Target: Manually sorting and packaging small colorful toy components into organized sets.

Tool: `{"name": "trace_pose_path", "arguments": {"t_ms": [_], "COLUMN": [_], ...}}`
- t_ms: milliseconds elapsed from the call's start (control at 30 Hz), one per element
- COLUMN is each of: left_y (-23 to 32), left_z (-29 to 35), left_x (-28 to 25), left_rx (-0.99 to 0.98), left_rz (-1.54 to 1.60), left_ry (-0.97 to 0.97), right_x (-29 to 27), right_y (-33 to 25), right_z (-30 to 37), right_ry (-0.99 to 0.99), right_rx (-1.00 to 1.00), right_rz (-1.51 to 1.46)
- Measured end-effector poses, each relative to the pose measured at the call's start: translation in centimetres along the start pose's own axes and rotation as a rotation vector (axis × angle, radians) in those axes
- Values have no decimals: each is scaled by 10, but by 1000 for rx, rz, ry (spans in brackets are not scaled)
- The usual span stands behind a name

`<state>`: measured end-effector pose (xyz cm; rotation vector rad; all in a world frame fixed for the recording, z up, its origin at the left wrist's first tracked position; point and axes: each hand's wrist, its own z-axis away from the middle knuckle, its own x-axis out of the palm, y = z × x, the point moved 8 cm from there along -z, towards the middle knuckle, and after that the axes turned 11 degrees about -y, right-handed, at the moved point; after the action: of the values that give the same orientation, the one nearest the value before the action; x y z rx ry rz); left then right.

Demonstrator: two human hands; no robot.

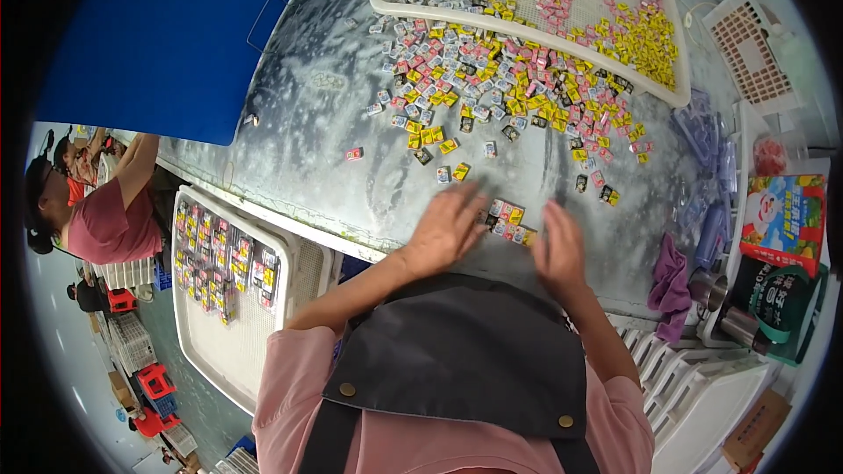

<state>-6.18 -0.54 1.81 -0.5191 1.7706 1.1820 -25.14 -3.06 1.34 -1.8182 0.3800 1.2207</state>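
Observation:
A small cluster of wrapped pieces (pixel 507 221), pink, yellow, white and black, lies in close rows on the grey tabletop between my hands. My left hand (pixel 446 224) is at the cluster's left side, its fingers stretched out and somewhat blurred, the fingertips by the dark pieces there. To the right, my right hand (pixel 560 247) has its thumb and fingers apart beside the cluster's yellow end. Just beyond my left fingers sit a loose yellow piece (pixel 460 172) and a white piece (pixel 443 175). A wide spread of similar loose pieces (pixel 492 88) covers the table farther out.
A white tray (pixel 527 31) heaped with pieces stands at the far side. At left, a white tray (pixel 189 333) holds clear packs beside a blue panel (pixel 167 26). Purple cloth (pixel 669 285) and a metal cup (pixel 708 288) are at right. A co-worker (pixel 114 219) is at left.

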Motion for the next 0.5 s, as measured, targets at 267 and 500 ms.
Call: {"name": "trace_pose_path", "arguments": {"t_ms": [267, 500], "left_y": [-56, -68], "left_z": [27, 30], "left_x": [-1, 34], "left_rx": [-544, -641], "left_rz": [555, 609], "left_ry": [102, 112], "right_x": [31, 47], "right_y": [50, 62], "right_z": [29, 30], "right_ry": [-217, -312], "right_rx": [719, 580], "right_rz": [-984, -879]}}
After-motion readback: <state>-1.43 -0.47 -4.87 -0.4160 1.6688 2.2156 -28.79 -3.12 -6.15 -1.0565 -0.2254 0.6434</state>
